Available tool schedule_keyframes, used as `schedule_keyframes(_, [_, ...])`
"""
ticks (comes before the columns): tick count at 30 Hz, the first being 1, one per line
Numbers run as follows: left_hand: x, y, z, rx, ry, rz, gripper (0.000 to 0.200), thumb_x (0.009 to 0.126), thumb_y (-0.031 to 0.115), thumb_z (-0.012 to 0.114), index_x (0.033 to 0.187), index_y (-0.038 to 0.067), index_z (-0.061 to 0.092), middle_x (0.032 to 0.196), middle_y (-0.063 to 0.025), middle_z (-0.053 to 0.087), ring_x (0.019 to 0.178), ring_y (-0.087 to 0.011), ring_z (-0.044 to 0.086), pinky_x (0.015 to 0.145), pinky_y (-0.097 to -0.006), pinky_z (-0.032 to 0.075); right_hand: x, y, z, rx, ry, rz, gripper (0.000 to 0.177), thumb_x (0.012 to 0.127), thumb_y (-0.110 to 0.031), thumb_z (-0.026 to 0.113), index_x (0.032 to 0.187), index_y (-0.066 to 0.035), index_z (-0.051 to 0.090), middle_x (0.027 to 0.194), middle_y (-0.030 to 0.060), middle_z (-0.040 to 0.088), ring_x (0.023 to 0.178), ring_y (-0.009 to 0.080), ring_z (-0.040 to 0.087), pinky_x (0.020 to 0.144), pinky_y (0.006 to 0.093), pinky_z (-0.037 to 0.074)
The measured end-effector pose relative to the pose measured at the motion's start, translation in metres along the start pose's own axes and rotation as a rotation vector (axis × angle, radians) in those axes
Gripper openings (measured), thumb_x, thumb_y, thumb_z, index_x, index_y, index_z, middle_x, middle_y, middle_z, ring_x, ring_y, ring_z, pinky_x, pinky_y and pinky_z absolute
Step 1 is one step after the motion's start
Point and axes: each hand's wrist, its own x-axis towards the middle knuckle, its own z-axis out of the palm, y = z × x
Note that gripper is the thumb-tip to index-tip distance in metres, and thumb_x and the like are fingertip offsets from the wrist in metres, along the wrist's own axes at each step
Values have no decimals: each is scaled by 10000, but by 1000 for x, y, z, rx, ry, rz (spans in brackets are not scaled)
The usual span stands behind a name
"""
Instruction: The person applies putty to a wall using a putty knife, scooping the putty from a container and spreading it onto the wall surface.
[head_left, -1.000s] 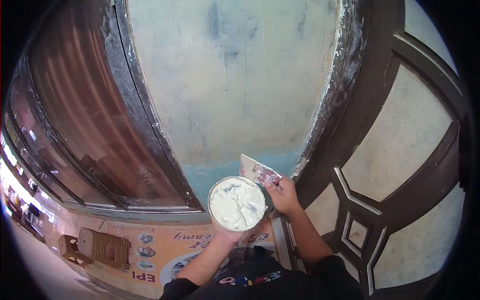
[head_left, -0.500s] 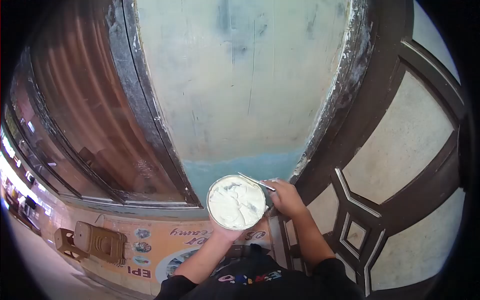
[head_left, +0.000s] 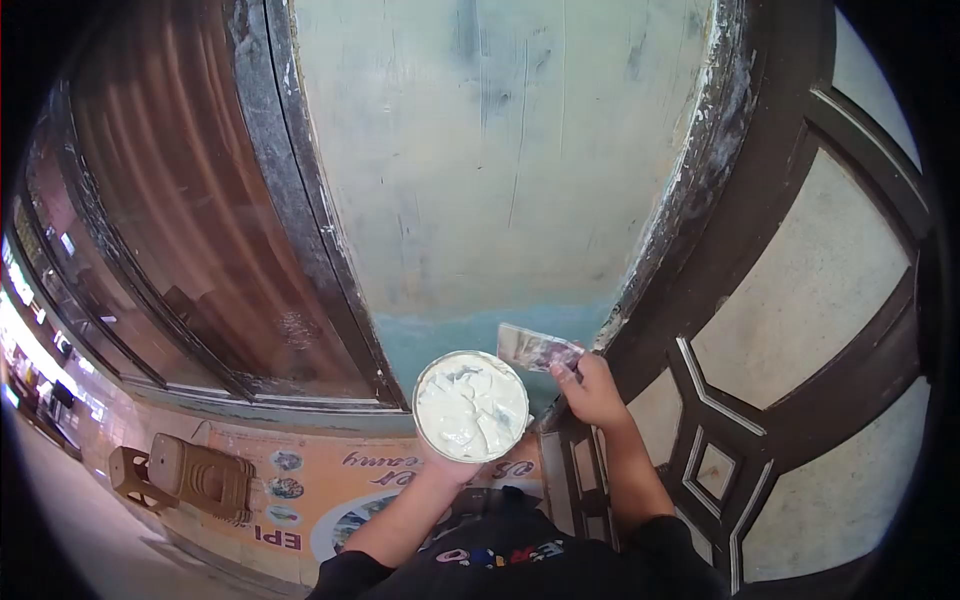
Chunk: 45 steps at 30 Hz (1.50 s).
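Note:
My left hand (head_left: 456, 470) holds a round tub (head_left: 416, 424) from below, its fingers mostly hidden under it. Thick off-white putty (head_left: 468, 408) fills the tub, its surface stirred into ridges with greyish patches. In my right hand (head_left: 594, 390) is a putty knife (head_left: 538, 348), gripped at its near end. The wide flat blade is smeared and points to the left, just above and right of the tub's rim, apart from the putty. Beyond both hands stands a pale wall panel (head_left: 490, 220) with grey patches, scratches and a blue-green band low down.
A dark-framed window (head_left: 190, 220) with a brown curtain behind it lies left of the panel. On the right is a dark brown door (head_left: 800, 280) with pale insets. Brown plastic stools (head_left: 205, 480) stand at lower left beside an orange printed banner (head_left: 345, 475).
My right hand has shifted slightly right and turned the putty knife, so the blade's broad face now shows instead of its edge. The blade has lifted away from the tub's rim.

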Motion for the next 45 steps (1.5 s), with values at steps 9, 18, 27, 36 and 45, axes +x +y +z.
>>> schedule_keyframes(9, [3,6,-11,32,32,25,621,969,531,359,1419,116,464,1459,-138,478,1334,-369,458,1111,-584,351,6,19,-16,-270,-136,0,329,937,-207,569,1123,64,558,1032,279,620,1003,451,588,880,451,469])
schedule_keyframes(18, [23,13,-4,152,74,129,665,952,598,341,1445,163,438,1498,-110,432,1365,-387,409,1089,-725,261,32,29,-31,-211,-389,2,332,901,-123,585,1211,-6,556,1101,242,633,981,337,630,873,390,481])
schedule_keyframes(27, [58,3,10,102,-75,128,643,945,589,353,1430,179,453,1487,-110,441,1355,-395,414,1078,-740,257,71,66,-57,341,-241,43,301,1020,-207,538,1213,20,584,1048,32,657,960,101,553,886,294,467])
schedule_keyframes(36, [103,-5,-8,90,-23,209,645,929,594,374,1410,176,477,1478,-113,452,1350,-410,411,1084,-739,247,139,18,-106,271,-4,-197,261,994,-172,577,1148,28,640,1003,31,681,915,96,566,852,285,477])
schedule_keyframes(45, [107,5,-17,-36,-41,183,627,938,587,360,1401,181,480,1469,-104,457,1354,-395,409,1080,-732,266,233,-179,-186,-213,789,-1027,229,982,-109,585,1115,71,630,1016,95,689,911,105,595,822,279,481])
